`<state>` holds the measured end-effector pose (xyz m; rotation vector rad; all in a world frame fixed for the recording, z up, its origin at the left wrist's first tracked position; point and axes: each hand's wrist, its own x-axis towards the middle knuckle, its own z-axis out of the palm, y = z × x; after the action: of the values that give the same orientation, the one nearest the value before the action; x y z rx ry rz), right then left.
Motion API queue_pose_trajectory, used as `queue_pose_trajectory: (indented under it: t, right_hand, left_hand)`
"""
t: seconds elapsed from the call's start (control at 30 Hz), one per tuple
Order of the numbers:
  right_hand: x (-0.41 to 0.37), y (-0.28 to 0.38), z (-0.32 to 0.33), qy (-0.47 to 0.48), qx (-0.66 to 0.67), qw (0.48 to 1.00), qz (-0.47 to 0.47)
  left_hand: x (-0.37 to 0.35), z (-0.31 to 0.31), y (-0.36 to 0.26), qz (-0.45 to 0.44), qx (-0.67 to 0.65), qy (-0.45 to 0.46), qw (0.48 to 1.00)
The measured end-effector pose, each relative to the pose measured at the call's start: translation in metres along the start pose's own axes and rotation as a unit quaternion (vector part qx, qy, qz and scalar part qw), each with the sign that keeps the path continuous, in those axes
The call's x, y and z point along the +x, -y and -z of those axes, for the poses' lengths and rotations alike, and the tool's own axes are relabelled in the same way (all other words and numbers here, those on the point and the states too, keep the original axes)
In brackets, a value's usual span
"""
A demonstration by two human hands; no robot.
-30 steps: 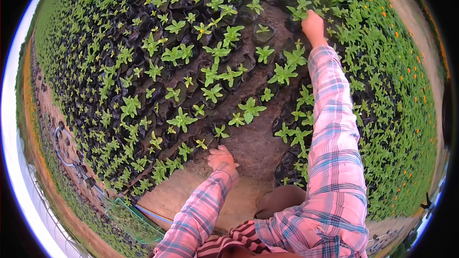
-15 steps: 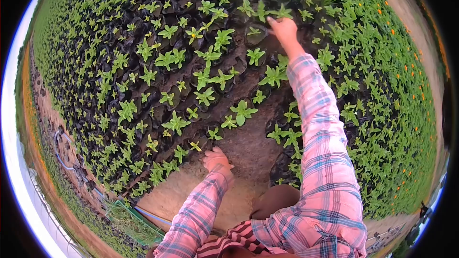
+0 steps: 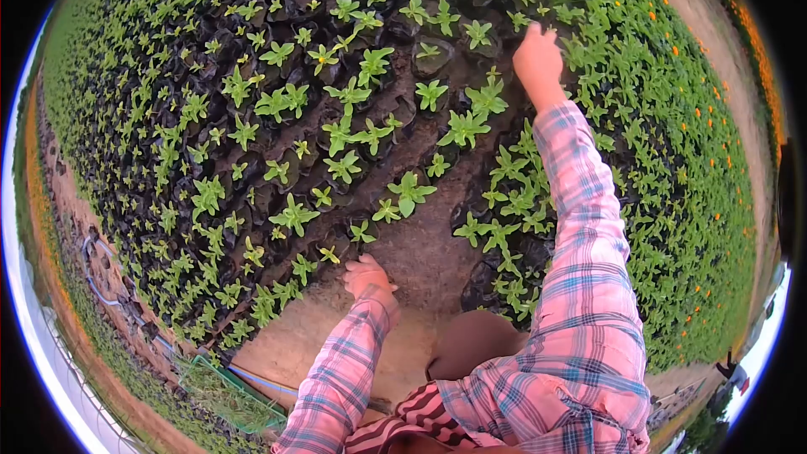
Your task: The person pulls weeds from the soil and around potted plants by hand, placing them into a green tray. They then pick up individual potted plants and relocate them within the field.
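Observation:
Rows of young green plants in black bags stand on dark soil. My right hand (image 3: 538,57) is stretched far forward among them, its fingers bent at a small plant (image 3: 523,20); whether they grip anything is too small to tell. Low on the left, my left hand (image 3: 367,275) rests on the bare soil (image 3: 429,256), fingers apart and holding nothing, beside a small yellowish seedling (image 3: 329,255). A larger seedling (image 3: 410,193) stands on the soil between my two hands.
A green crate (image 3: 239,391) of cut grass lies at the lower left, near a blue hose (image 3: 265,378). Orange flowers (image 3: 675,50) dot the dense plants on the right. A dirt path (image 3: 689,13) runs beyond them.
My right hand has moved right, away from a plant that now stands uncovered. The view has shifted slightly, and my left hand stays low by the soil.

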<state>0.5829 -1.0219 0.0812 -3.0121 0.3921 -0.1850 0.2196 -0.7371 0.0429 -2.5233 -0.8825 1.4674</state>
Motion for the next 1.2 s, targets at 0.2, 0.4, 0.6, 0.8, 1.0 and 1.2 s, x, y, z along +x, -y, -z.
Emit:
queue_pose_trajectory:
  t: [0.2, 0.4, 0.6, 0.8, 1.0, 1.2]
  right_hand:
    - [0.013, 0.006, -0.028, 0.010, -0.146, 0.989, 0.012]
    - [0.016, -0.008, -0.032, -0.008, -0.047, 0.996, 0.076]
    - [0.023, -0.030, -0.047, -0.005, 0.077, 0.995, 0.065]
    - [0.023, -0.033, -0.029, -0.116, 0.186, 0.975, 0.042]
    - [-0.035, -0.006, 0.058, -0.206, 0.262, 0.920, 0.206]
    - [-0.191, 0.039, 0.099, 0.127, 0.402, 0.895, 0.144]
  left_hand:
    - [0.001, -0.007, 0.002, -0.002, -0.002, -0.015, 1.000]
    - [-0.002, 0.002, -0.001, 0.002, 0.004, -0.006, 1.000]
    - [-0.004, 0.002, -0.002, 0.005, 0.002, -0.005, 1.000]
    - [-0.003, 0.002, -0.001, 0.001, -0.003, -0.022, 1.000]
    - [-0.001, 0.004, 0.001, 0.005, -0.027, -0.004, 1.000]
    - [-0.015, 0.014, 0.013, -0.050, -0.067, -0.003, 0.997]
